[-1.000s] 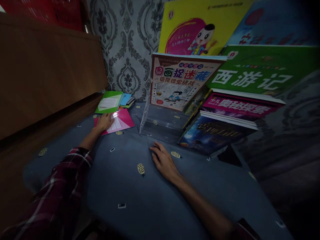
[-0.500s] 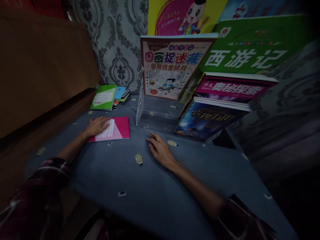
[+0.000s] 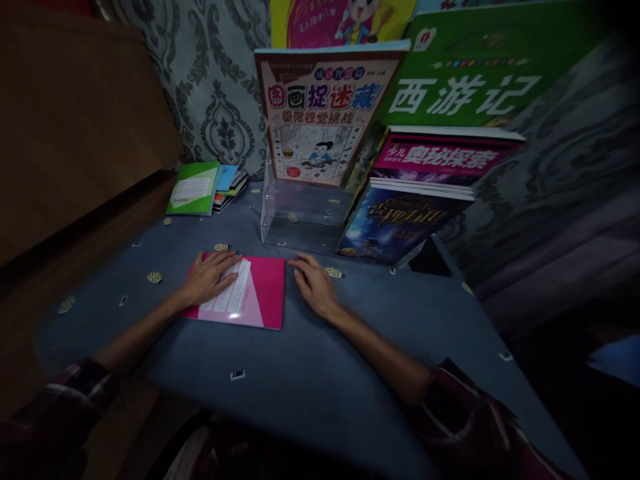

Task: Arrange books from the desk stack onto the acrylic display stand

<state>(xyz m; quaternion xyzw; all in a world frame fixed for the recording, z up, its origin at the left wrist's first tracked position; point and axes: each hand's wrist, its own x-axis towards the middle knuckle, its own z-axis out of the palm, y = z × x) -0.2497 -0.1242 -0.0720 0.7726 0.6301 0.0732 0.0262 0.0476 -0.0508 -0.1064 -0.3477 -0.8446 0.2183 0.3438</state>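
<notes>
A thin pink book [image 3: 267, 293] with a pale slanted panel lies flat on the grey-blue tablecloth [image 3: 280, 387]. My left hand [image 3: 213, 277] rests on the book's left part, palm down with fingers stretched out, covering its upper left area. Just past the book's right edge, my right hand [image 3: 315, 283] lies on the cloth with its fingers loosely extended and nothing in them. Its fingertips are close to the book's upper right corner; whether they touch it I cannot tell.
A clear display rack [image 3: 305, 230] at the back bears a picture-puzzle book [image 3: 327, 113], a blue book [image 3: 400, 220] and a large green book [image 3: 465, 87]. At the back left sits a pile of booklets topped by a green one [image 3: 193, 187]. A wooden panel [image 3: 80, 127] stands left.
The pink book has slid right and nearer to me under my left hand. My right hand stays beside it, now close to its edge. The view has shifted slightly.
</notes>
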